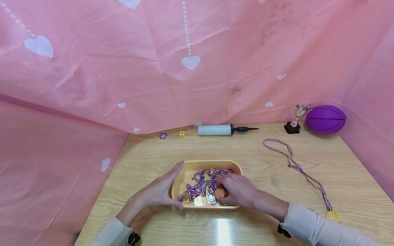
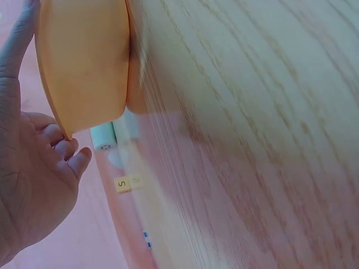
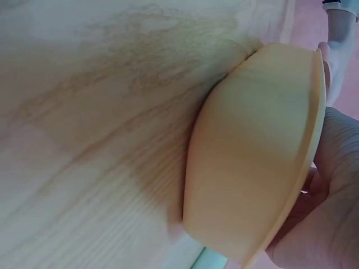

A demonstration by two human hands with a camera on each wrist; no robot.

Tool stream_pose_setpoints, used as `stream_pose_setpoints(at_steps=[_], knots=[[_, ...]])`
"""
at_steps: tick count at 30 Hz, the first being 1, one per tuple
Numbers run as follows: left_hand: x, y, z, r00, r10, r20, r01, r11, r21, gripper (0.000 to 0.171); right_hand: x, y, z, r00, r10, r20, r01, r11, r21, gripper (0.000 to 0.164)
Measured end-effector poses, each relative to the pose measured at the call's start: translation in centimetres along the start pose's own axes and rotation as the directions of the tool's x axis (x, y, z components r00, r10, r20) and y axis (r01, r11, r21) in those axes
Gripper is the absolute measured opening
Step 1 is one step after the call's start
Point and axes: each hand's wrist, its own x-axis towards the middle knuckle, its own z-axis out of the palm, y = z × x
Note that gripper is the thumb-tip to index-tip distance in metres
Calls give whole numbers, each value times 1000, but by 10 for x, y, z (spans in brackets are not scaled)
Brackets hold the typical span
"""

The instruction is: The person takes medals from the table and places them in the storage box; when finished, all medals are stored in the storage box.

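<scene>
A yellow-orange plastic tub (image 1: 209, 161) stands on the table, holding several medals (image 1: 205, 201) in gold and silver tones and a tangle of striped ribbons (image 1: 201, 184). My left hand (image 1: 160, 189) spans the tub's left end, thumb and fingers spread wide at the rim. In the left wrist view, the fingertips (image 2: 66, 148) of that hand are right at the tub's edge. Reaching over the right side, my right hand (image 1: 238, 189) pinches a bronze-coloured medal (image 1: 219, 193) inside the tub. The right wrist view shows only the tub's outer wall (image 3: 252, 145), which hides the fingertips.
A gold medal (image 1: 333, 216) on a striped ribbon lies at right. Along the back are a poker chip (image 1: 163, 136), a yellow letter cube (image 1: 182, 134), a white hand pump (image 1: 215, 130), a trophy cup (image 1: 295, 119) and a purple ball (image 1: 325, 119). Pink cloth (image 1: 215, 85) hangs behind.
</scene>
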Motion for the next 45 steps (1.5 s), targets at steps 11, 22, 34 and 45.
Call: stream_pose_setpoints(at_steps=[11,22,34,45], knots=[[0,0,0,1000,-8,-4,8,1000,-6,146,-2,-1,2,1000,13,10,-13,1000,-19,28],[-1,0,0,1000,-22,6,22,1000,1,147,2,4,-38,998,56,-7,-55,993,106,22],[-1,1,0,1000,-30,8,30,1000,-1,147,0,28,-84,993,113,-39,-92,932,351,33],[-2,2,0,1000,-29,13,29,1000,-1,147,-42,71,-124,979,66,-194,17,917,399,46]])
